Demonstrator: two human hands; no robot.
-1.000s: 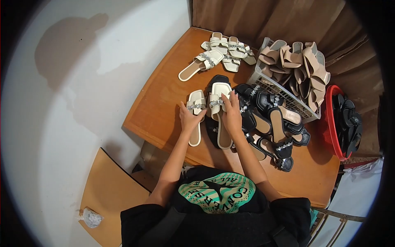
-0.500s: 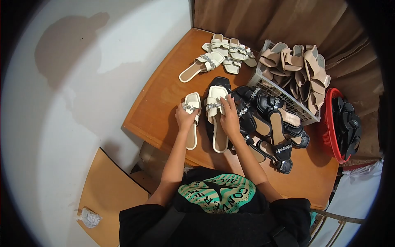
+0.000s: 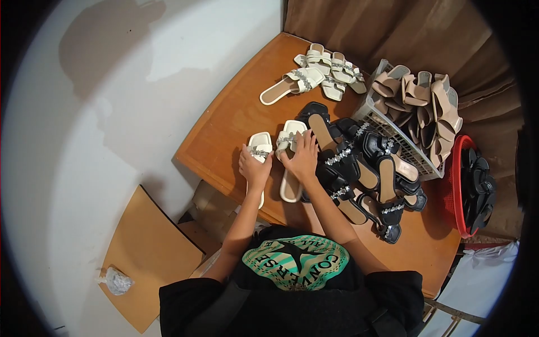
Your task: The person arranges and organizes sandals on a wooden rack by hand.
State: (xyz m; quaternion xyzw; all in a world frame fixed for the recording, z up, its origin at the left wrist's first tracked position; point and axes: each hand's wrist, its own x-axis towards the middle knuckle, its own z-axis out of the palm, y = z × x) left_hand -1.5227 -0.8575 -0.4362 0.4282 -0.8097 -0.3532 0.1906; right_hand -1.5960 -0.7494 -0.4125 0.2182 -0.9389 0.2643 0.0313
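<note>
Two white slide sandals with jeweled straps lie side by side on the wooden table, toes pointing away from me. My left hand (image 3: 256, 168) is closed round the left white sandal (image 3: 260, 139), its thumb and fingers at the strap. Over the right white sandal (image 3: 294, 127) my right hand (image 3: 302, 160) grips the strap area, thumb on the left side and fingers on the right. Both heels show partly below my hands. Just right of my right hand lies a heap of black jeweled sandals (image 3: 342, 165).
More white sandals (image 3: 332, 73) are grouped at the table's (image 3: 224, 118) far end. A grey plastic crate (image 3: 401, 137) full of beige sandals stands at the right, beside a red basket (image 3: 461, 185) holding black footwear. A brown curtain (image 3: 387, 28) hangs behind. Crumpled plastic (image 3: 118, 281) lies on a lower board.
The right white sandal has moved left, off the black sandals and nearer the left one, with my right hand on it. My head view has shifted slightly.
</note>
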